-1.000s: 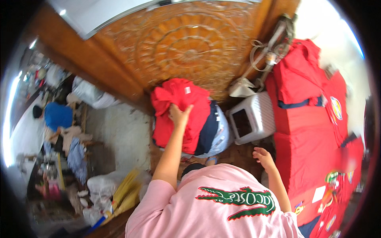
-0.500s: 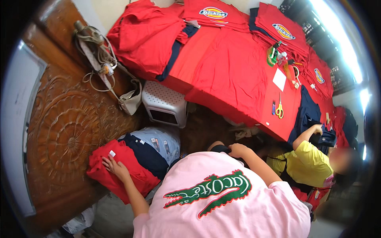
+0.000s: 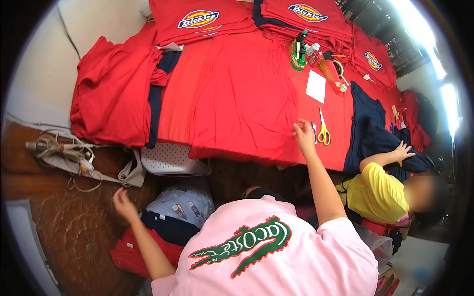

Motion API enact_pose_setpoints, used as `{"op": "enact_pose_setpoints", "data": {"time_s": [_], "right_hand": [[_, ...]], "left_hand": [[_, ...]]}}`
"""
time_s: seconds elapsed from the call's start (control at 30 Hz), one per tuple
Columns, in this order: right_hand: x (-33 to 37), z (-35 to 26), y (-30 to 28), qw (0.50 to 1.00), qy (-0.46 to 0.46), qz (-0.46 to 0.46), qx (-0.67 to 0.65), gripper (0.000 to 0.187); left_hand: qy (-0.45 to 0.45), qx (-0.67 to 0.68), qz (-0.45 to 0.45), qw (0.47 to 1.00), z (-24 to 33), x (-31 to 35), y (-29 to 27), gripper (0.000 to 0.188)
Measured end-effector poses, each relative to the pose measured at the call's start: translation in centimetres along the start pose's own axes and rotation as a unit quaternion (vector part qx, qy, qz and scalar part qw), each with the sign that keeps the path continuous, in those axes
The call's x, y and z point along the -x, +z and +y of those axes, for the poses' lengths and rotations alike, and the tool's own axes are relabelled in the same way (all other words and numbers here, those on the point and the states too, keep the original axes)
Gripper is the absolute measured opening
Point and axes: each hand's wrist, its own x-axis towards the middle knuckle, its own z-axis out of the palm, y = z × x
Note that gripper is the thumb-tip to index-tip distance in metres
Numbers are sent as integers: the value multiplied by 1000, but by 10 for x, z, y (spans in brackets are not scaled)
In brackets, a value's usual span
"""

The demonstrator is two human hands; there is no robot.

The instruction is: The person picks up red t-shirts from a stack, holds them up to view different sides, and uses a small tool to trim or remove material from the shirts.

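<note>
My left hand (image 3: 124,203) is lifted in the air near the stack beside me, fingers apart and nothing in them. Below it lies a folded red garment (image 3: 148,251). A navy garment (image 3: 170,228) and a light blue bundle (image 3: 182,202) lie against it. My right hand (image 3: 304,136) hovers at the near edge of the red-covered table, its fingers loosely bent and holding nothing. Spread red fabric (image 3: 242,98) lies to its left. On its right are a pen (image 3: 314,130) and yellow-handled scissors (image 3: 323,130).
Stacks of red shirts (image 3: 200,17) line the table's far side, and a heap of red and navy cloth (image 3: 116,89) covers its left end. A paper (image 3: 316,86) and a green tape dispenser (image 3: 298,53) lie near mid-table. A co-worker in yellow (image 3: 380,192) handles navy cloth at right.
My left hand has lifted off the red garment. My right hand has reached forward from beside my body to the table edge. The view has shifted, and the co-worker's hand has spread on the navy cloth.
</note>
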Motion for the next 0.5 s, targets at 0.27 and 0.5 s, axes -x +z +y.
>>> {"op": "enact_pose_setpoints", "data": {"time_s": [0.27,0.5], "right_hand": [[-93,6,50,993,42,30,111,30],[-121,5,19,987,55,2,-151,18]], "left_hand": [[105,30,-255,961,231,-4,311,29],[101,-132,-187,968,241,-24,392,21]]}}
